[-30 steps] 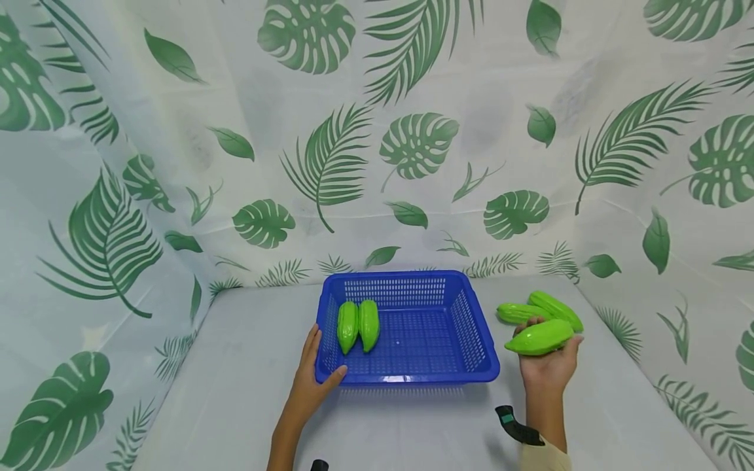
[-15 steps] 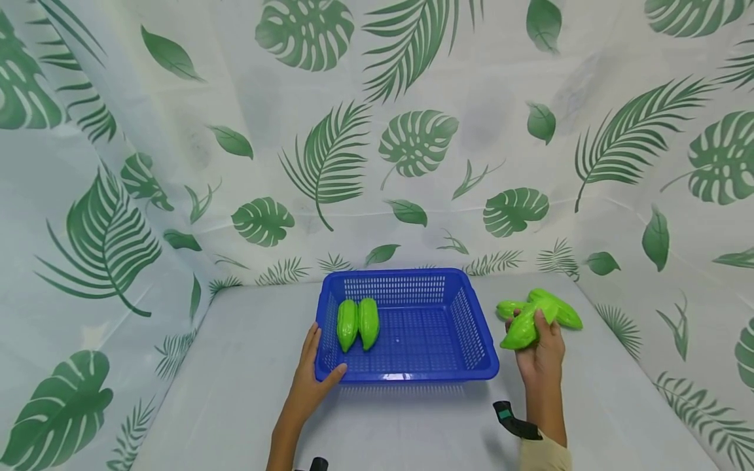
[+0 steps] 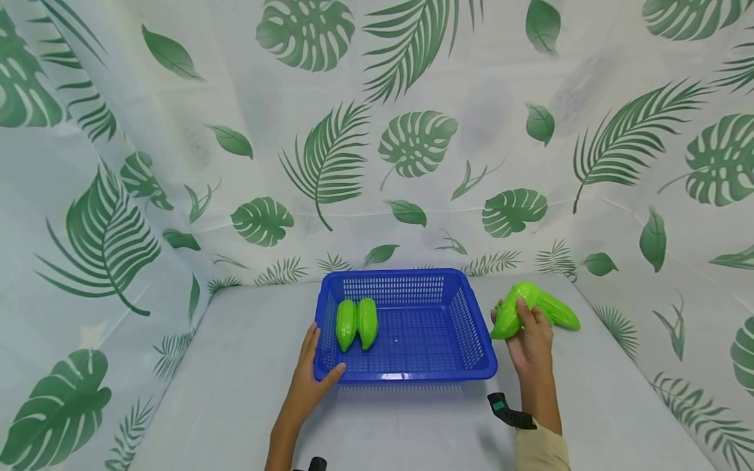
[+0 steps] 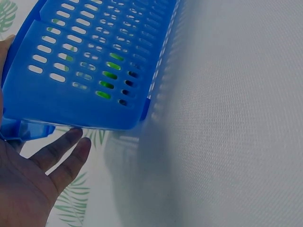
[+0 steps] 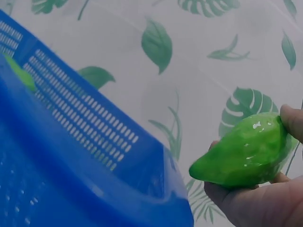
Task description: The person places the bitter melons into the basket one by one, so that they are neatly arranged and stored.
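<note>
Green vegetable (image 3: 512, 315), shifted slightly closer to the blue basket (image 3: 412, 377) in the last half second; the work looks partway done. The basket stands on a white tabletop (image 3: 247, 366). The left hand (image 3: 313, 383), fingers spread, touches its near left corner; the right hand (image 3: 531, 340) is just past its right side. Two vegetables (image 3: 368, 324) lie inside. The shifted one is pinched between right thumb and fingers, narrow tip jutting free towards the basket.

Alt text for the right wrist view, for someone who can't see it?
A right hand holds a shiny green gourd, its tapered end pointing left toward a blue perforated basket. Part of another green gourd shows in the basket; a leaf-print backdrop hangs behind.
</note>
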Demonstrator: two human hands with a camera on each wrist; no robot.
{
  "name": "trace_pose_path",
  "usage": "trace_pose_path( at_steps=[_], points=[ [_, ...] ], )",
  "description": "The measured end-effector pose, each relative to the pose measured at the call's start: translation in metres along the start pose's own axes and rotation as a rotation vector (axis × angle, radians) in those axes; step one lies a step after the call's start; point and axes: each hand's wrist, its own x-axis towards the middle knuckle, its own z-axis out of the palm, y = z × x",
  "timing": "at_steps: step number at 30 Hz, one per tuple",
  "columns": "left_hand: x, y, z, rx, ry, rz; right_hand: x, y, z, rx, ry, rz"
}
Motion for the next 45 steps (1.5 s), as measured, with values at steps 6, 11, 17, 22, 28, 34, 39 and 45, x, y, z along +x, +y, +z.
trace_pose_path(
  at_steps=[6, 11, 17, 22, 28, 34, 39, 45],
  points=[
    [0.0, -0.001, 0.0, -0.001, 0.002, 0.007, 0.004, -0.001, 0.016, -0.095, 0.006, 0.047],
    [-0.001, -0.002, 0.001, 0.004, 0.006, 0.011, 0.005, 0.004, 0.031, -0.238, -0.004, 0.08],
    [-0.001, -0.002, 0.001, 0.007, 0.011, 0.012, 0.012, 0.008, 0.049, -0.396, -0.036, 0.149],
    [-0.001, -0.003, 0.001, 0.01, 0.016, 0.005, 0.017, 0.015, 0.06, -0.498, -0.081, 0.204],
    [-0.002, -0.005, 0.002, 0.012, 0.012, 0.017, 0.025, 0.027, 0.07, -0.589, -0.128, 0.231],
    [-0.001, -0.004, 0.002, 0.011, 0.014, 0.02, 0.032, 0.038, 0.079, -0.679, -0.196, 0.244],
    [0.0, -0.003, 0.001, 0.008, 0.023, 0.03, 0.042, 0.047, 0.086, -0.777, -0.282, 0.29],
    [0.001, -0.004, 0.002, 0.013, 0.022, 0.024, 0.057, 0.062, 0.095, -0.879, -0.283, 0.387]
  ],
)
